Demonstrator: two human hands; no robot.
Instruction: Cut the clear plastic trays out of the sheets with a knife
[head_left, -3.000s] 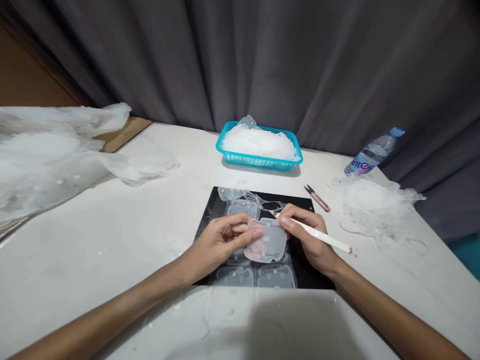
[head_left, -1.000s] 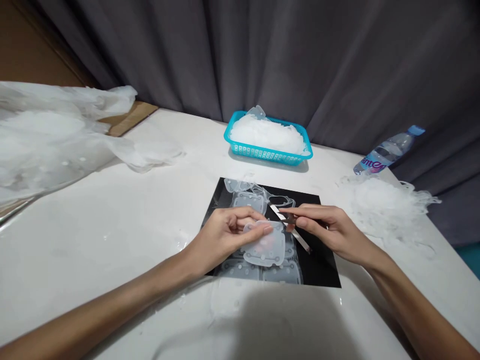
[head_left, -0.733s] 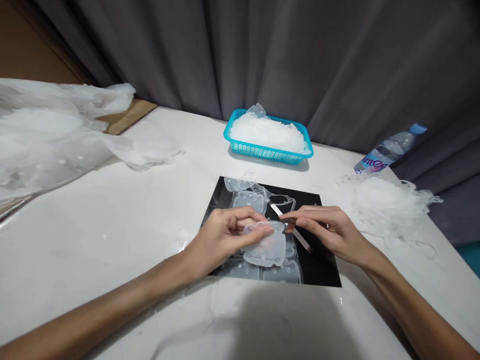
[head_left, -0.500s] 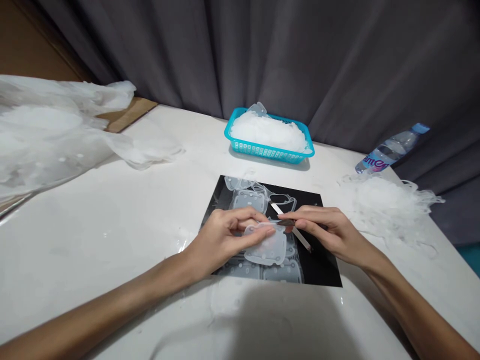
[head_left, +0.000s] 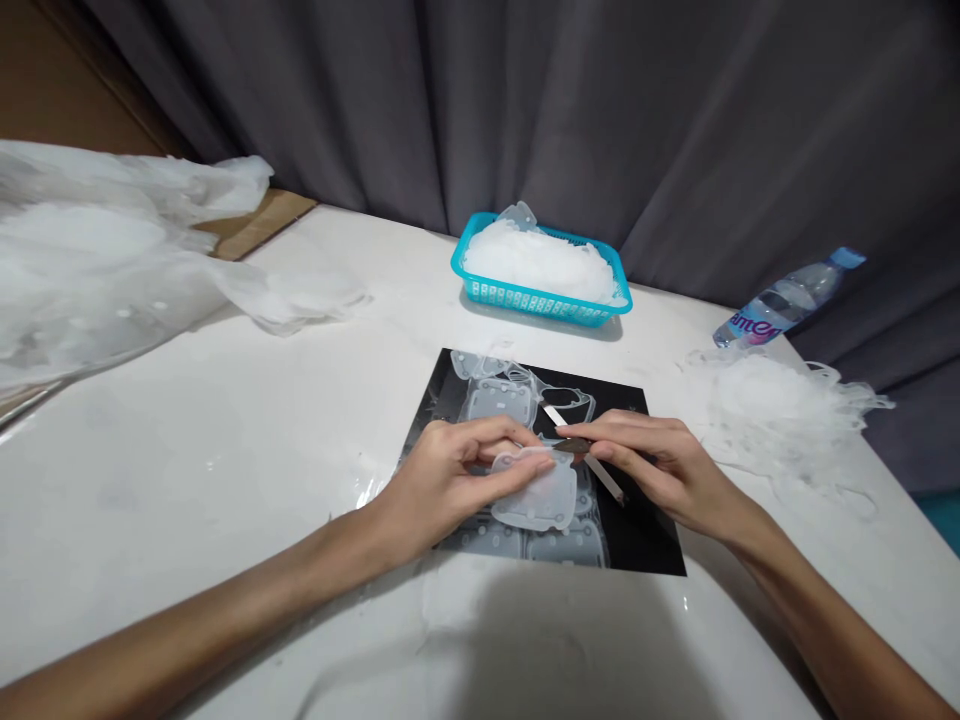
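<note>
My left hand (head_left: 472, 465) pinches a translucent, rounded plastic piece (head_left: 536, 492) between thumb and fingers, holding it tilted above a black mat (head_left: 645, 520). In my right hand (head_left: 660, 460) is a small, dark pointed metal tool (head_left: 572, 446); its tip meets the upper edge of the plastic piece close to my left fingertips. Its exact kind is unclear, since my fingers cover the rest. Below both hands, more translucent pieces (head_left: 501, 402) lie on the mat. A thin white strip with a dark end (head_left: 606, 480) lies slanted there, partly hidden by my right fingers.
A turquoise basket (head_left: 536, 300) heaped with white translucent pieces stands at the back. On the right are a water bottle (head_left: 787, 300) and a tangled pile of clear scraps (head_left: 787, 410). A large translucent plastic heap (head_left: 97, 270) fills the left, partly over cardboard (head_left: 270, 220).
The plastic piece and the hands have barely shifted. The tool is turned slightly, showing more of its flat side. The whole view has moved a little.
</note>
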